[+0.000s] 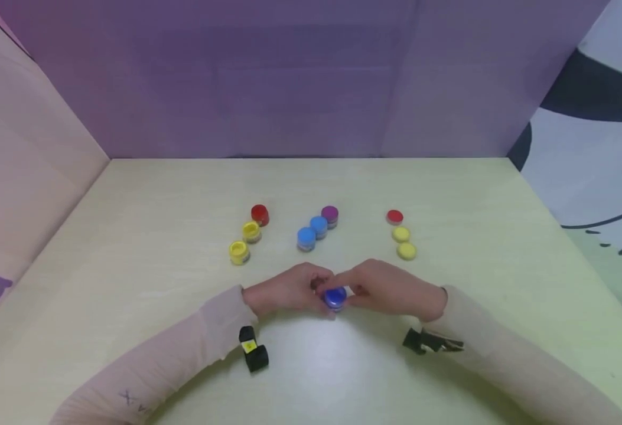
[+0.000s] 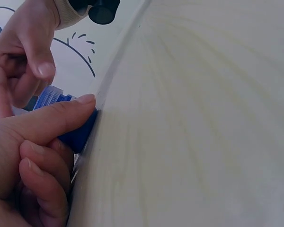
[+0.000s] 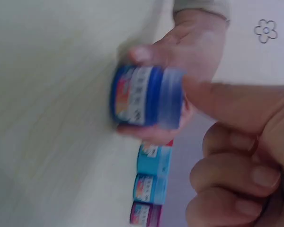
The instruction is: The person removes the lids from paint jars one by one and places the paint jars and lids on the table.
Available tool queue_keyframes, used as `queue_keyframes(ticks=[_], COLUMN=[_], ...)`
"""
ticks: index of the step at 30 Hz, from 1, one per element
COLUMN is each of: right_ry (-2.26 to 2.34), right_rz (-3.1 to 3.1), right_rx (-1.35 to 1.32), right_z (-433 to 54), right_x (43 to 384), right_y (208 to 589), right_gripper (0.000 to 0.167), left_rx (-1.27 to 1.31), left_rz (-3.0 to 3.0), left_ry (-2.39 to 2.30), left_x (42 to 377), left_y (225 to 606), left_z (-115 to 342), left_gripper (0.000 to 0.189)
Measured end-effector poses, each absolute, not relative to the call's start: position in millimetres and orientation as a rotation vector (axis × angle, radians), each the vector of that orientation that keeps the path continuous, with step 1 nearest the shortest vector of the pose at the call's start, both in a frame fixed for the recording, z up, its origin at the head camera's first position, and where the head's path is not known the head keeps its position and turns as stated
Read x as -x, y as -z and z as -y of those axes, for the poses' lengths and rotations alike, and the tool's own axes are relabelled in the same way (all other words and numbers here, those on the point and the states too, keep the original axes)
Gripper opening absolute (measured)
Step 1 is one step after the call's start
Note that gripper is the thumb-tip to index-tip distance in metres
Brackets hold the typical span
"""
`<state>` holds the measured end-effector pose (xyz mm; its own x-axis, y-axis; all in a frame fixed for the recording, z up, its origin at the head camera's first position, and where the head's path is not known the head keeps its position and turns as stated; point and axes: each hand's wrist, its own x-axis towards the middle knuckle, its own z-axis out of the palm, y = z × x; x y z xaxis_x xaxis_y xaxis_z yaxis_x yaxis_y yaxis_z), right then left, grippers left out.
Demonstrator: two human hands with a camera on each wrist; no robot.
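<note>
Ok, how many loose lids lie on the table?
3: red lid farthest back, middle yellow lid, nearest yellow lid, in a line beyond the right hand. Others may be hidden.

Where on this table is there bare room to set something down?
Left of the open yellow plastic jars and right of the round yellow lids, the pale table is bare. Crowded: the middle, where both hands flank the round dark-blue jar.

Blue jar (image 3: 152, 97), pale printed label (image 3: 137, 97); translucent-sided lid (image 1: 335, 296) in place. Upright, roughly midway between the surface's (image 1: 321, 372) left and right edges, well in from its far edge.
</note>
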<state>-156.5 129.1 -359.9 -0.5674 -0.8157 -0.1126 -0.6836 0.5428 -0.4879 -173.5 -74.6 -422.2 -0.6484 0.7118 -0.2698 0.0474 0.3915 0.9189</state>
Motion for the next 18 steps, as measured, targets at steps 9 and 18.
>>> queue_keyframes(ticks=[9,18], right_ry=[0.357,0.324], right_rz=[-2.661,-2.691], right_rx=[0.818,0.761], right_z=[-113,-107], right_x=[144,143], right_y=[360,363], right_gripper=[0.046,0.042], left_rx=[-0.647,-0.629], left_rz=[-2.002,-2.020], left_ry=[-1.277,-1.253], left_x=[173,174], left_y=[421,419], left_z=[76,76], left_gripper=[0.025,0.023])
